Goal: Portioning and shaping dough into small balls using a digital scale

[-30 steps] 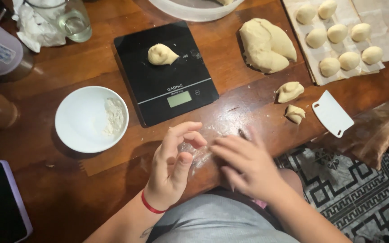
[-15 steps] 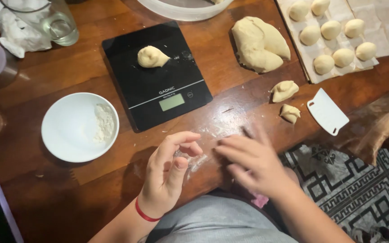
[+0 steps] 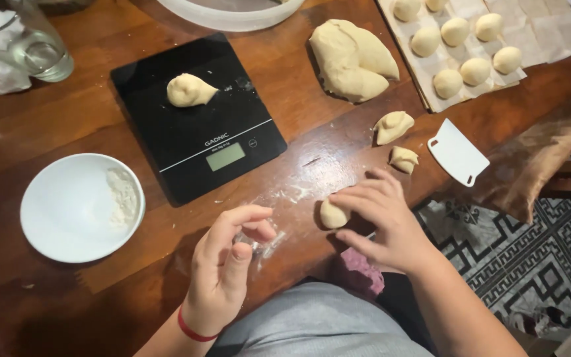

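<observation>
My right hand (image 3: 381,218) cups a small dough ball (image 3: 332,214) against the wooden table (image 3: 47,132) near its front edge. My left hand (image 3: 227,258), with a red band at the wrist, hovers just left of it with curled fingers that hold nothing. A black kitchen scale (image 3: 196,119) lies beyond my hands with a dough piece (image 3: 190,90) on it. A large dough mass (image 3: 351,58) rests at the back, and two small dough pieces (image 3: 394,127) lie right of the scale.
A white bowl with some flour (image 3: 82,206) sits at the left. A white plastic scraper (image 3: 458,152) lies at the right. Several shaped dough balls sit on paper (image 3: 550,30) at the back right. A glass (image 3: 34,46) stands at the back left, a white basin rim (image 3: 226,16) at the top.
My right hand has moved right and come down over a dough ball on the table. My left hand has drawn apart from it. The view has shifted slightly.
</observation>
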